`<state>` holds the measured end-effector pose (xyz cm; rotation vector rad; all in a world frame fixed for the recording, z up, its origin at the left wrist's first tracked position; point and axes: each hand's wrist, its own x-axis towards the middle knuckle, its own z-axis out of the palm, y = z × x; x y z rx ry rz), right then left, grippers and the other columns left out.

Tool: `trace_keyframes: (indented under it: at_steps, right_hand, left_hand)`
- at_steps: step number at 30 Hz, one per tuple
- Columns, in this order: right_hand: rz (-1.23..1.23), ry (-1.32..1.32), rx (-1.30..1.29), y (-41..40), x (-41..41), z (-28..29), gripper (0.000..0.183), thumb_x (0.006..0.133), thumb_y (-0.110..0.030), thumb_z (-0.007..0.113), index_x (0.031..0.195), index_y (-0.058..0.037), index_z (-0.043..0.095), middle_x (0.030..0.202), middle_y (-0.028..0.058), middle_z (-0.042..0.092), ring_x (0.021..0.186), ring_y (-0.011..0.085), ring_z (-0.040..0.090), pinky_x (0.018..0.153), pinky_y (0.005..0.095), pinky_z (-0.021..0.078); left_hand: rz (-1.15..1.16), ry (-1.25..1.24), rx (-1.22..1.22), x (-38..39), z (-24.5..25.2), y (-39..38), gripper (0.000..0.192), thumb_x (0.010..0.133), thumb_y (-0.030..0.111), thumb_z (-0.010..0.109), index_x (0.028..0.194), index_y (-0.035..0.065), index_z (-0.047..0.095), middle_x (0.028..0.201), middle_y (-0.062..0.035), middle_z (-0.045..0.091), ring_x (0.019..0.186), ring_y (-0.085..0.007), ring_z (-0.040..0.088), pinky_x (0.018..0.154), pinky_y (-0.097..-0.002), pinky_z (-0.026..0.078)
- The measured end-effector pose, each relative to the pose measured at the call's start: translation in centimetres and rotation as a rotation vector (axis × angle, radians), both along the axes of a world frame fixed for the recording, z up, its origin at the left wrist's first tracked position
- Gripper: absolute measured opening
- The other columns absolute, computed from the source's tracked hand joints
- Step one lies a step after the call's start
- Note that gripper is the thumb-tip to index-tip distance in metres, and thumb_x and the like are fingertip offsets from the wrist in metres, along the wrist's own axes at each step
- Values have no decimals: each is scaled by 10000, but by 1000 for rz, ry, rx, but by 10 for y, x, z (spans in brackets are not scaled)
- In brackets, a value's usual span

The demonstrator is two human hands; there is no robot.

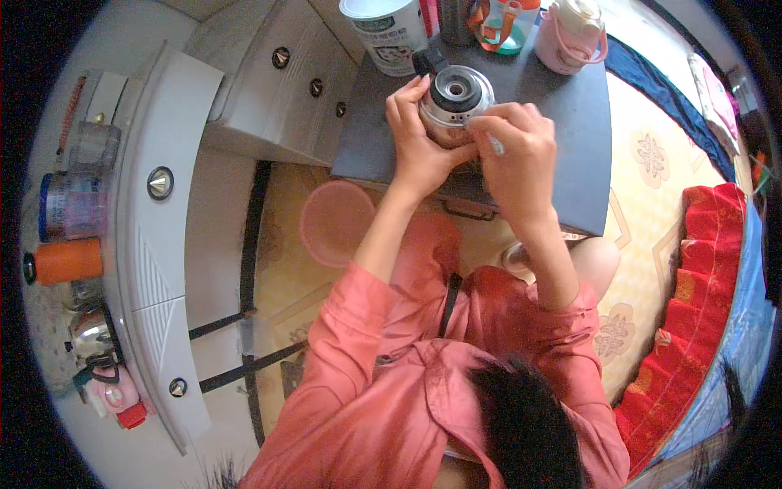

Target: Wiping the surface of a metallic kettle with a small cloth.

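Note:
My left hand (415, 134) is wrapped around the side of a round metal flask or kettle (449, 131). The vessel stands upright on the dark tabletop. It has a silver rim, a black collar and a clear ringed lid (457, 88). A black part (430, 61), a spout or handle, juts from its far left side. My right hand (513, 134) has its fingers closed at the vessel's right rim. A small white piece (496, 145) shows in that hand, too small to identify. Its fingers hide the right side of the vessel.
Behind the vessel stand a white printed tub (391, 40), a bottle with an orange strap (504, 27) and a pink jug (568, 36) on the grey-black cabinet top (577, 153). White drawers (275, 85) rise at left. A pink basin (338, 223) sits on the floor.

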<state>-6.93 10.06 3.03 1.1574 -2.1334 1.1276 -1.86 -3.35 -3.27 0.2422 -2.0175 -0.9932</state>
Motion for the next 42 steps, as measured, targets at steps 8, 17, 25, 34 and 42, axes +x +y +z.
trace_keyframes:
  at_steps: [8,17,25,34,42]
  right_hand:
    - [-53,-19,84,1,3,4,25,739,-133,649,747,-139,671,830,-14,633,800,211,575,760,389,407]
    - [-75,9,103,-1,9,4,50,766,-147,630,756,-141,678,832,-25,654,809,190,596,780,401,402]
    - [-122,12,90,-4,13,0,46,753,-116,647,754,-145,683,833,-18,651,815,191,593,792,407,394]
    - [-137,-21,106,0,9,1,34,757,-137,651,750,-156,677,837,-29,647,822,196,592,800,414,396]
    - [-143,0,92,2,7,3,41,748,-123,647,749,-151,678,815,-12,644,800,205,589,788,406,401]
  left_hand:
    - [11,-25,18,2,2,1,981,508,269,927,1306,48,401,1257,-179,428,1213,-362,413,1037,-462,348]
    - [16,13,-1,2,0,0,972,517,306,921,1303,51,410,1271,-185,426,1213,-370,412,1038,-472,342]
    - [26,16,-5,-1,-2,1,1023,484,350,938,1303,43,409,1274,-190,426,1208,-368,414,1043,-469,338]
    - [17,-9,-2,0,0,2,1019,482,324,938,1304,40,406,1264,-183,433,1209,-366,412,1040,-465,339]
    - [12,-18,-18,1,2,1,999,496,314,932,1301,38,408,1254,-182,439,1201,-365,416,1045,-464,334]
